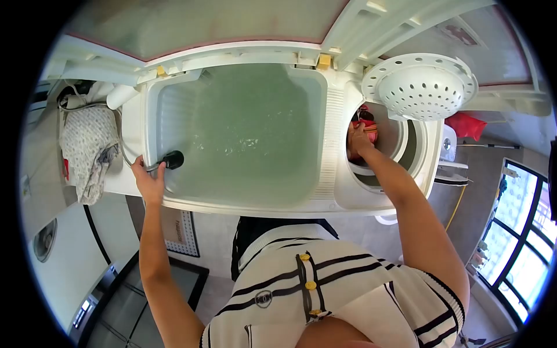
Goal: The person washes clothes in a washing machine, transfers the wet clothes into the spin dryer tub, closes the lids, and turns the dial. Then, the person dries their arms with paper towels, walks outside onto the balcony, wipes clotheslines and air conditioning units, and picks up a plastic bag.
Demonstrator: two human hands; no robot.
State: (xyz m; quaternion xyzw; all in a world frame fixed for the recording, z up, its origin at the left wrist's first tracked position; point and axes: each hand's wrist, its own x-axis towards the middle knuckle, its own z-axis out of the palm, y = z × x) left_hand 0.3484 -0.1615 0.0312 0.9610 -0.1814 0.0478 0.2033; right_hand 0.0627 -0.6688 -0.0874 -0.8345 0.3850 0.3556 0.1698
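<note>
Beyond the outer side of our left hand [149, 184] lies a pale speckled cloth [87, 139], heaped and hanging over an edge, with a thin hose [120, 130] curving between it and our fingers. Those fingers are curled about the grey stem of a sprayer [174, 159], whose round, black, glossy head sticks out just past our fingertips, inside the tub [167, 110] near its front left corner. Right of these fingers spreads the tub's water [255, 174], cloudy green, with white flecks scattered near its middle.

Well across from it, our right hand [360, 142] reaches down into the round spinner [397, 136]. Its fingers touch the laundry [371, 123], bright red with paler orange-pink bands and a dark patch, bunched at the spinner's left side; whether they grip it or only press on it, we cannot tell. Above and right of these fingers stands a white lid [426, 87], domed and dotted with holes, and farther right is a red item [466, 126], smooth and plain.
</note>
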